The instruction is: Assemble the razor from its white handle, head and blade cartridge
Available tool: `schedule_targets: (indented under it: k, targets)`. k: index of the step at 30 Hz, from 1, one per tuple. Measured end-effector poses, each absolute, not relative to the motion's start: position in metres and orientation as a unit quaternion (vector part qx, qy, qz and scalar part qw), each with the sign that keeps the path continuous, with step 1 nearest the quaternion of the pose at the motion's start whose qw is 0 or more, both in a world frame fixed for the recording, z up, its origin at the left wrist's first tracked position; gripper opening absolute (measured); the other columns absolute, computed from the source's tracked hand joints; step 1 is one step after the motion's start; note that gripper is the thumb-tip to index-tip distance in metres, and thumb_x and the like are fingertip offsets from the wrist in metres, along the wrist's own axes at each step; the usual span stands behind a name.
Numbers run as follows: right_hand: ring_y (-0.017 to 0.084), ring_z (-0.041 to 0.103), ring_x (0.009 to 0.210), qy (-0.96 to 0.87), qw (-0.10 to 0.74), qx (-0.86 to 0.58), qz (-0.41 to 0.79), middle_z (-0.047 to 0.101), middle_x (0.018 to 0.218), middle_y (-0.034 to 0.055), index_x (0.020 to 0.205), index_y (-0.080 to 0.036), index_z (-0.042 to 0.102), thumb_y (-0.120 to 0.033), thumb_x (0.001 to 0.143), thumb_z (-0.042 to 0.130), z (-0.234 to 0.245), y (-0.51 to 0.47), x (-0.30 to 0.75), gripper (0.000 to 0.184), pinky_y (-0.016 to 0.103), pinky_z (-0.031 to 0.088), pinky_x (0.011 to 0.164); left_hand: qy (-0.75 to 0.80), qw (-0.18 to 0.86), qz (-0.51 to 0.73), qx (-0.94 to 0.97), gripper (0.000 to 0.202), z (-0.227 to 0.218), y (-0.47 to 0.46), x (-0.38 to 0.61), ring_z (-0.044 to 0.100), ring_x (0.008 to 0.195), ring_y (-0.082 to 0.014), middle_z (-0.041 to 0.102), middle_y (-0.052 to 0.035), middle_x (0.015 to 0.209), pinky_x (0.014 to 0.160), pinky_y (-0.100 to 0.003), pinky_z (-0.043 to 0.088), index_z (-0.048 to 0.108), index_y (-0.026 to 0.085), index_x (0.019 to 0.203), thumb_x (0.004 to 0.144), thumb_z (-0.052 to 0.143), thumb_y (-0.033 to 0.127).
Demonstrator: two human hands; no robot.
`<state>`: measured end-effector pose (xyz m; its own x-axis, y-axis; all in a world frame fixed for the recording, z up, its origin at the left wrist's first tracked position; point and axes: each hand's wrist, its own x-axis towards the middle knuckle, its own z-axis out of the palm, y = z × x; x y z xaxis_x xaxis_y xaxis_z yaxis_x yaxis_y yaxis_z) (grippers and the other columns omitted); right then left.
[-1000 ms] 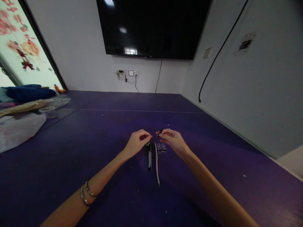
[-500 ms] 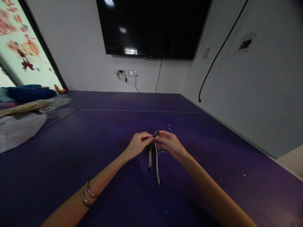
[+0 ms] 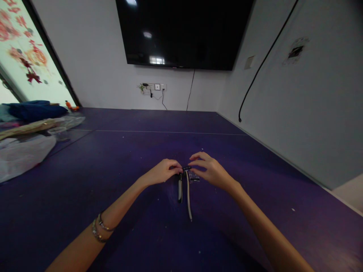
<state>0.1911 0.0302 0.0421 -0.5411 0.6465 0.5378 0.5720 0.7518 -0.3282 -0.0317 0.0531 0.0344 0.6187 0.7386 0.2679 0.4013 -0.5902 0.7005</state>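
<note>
A small, dark, narrow piece point(image 3: 186, 168) spans the gap between my two hands, just above the purple surface; it is too small to name. My left hand point(image 3: 166, 170) pinches its left end between thumb and fingertips. At its right end, the thumb and a finger of my right hand point(image 3: 210, 170) close on it, while the index finger is raised. Below lie a slim black and grey tool point(image 3: 180, 190) and a cream-coloured thin strip or cord point(image 3: 189, 198). A small clear packet with dark parts point(image 3: 194, 176) sits beside the right fingertips.
The purple surface point(image 3: 119, 158) reaches to the wall. Folded cloths point(image 3: 36, 111) and a white plastic bag point(image 3: 28, 155) lie at the left. A large television point(image 3: 184, 34) hangs above wall sockets point(image 3: 157, 87). A black cable point(image 3: 263, 60) dangles along the right wall.
The dark piece has come down a little and turned nearly level. My right hand has opened its fingers wider and shifted right; my left hand has drawn slightly left.
</note>
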Motion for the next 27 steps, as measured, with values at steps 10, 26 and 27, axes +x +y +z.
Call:
schedule_targets:
  k: [10, 26, 27]
  targets:
    - [0.019, 0.056, 0.095, -0.883, 0.324, -0.338, 0.045, 0.059, 0.102, 0.0077, 0.095, -0.022, 0.069, -0.022, 0.083, 0.057, 0.037, 0.036, 0.201, 0.017, 0.036, 0.047, 0.083, 0.360, 0.271, 0.256, 0.856, 0.022, 0.033, 0.052, -0.031, 0.060, 0.084, -0.0153, 0.067, -0.0050, 0.092, 0.078, -0.028, 0.045, 0.064, 0.016, 0.098, 0.085, 0.051, 0.027]
    - [0.017, 0.058, 0.086, -0.836, 0.278, -0.439, 0.175, 0.059, 0.098, 0.0064, 0.087, -0.022, 0.072, -0.028, 0.077, 0.062, -0.033, 0.074, 0.245, 0.015, 0.027, 0.048, 0.068, 0.372, 0.015, 0.125, 0.920, 0.067, -0.015, 0.070, 0.022, 0.046, 0.117, -0.0274, 0.055, -0.0144, 0.121, 0.102, -0.042, 0.029, 0.041, 0.013, 0.127, 0.072, 0.065, 0.042]
    - [0.017, 0.058, 0.087, -0.837, 0.279, -0.438, 0.175, 0.059, 0.098, 0.0062, 0.087, -0.023, 0.072, -0.028, 0.077, 0.061, -0.034, 0.075, 0.244, 0.015, 0.027, 0.048, 0.069, 0.371, 0.012, 0.115, 0.921, 0.067, -0.017, 0.071, 0.024, 0.046, 0.116, -0.0278, 0.056, -0.0143, 0.120, 0.102, -0.043, 0.028, 0.040, 0.013, 0.127, 0.072, 0.065, 0.042]
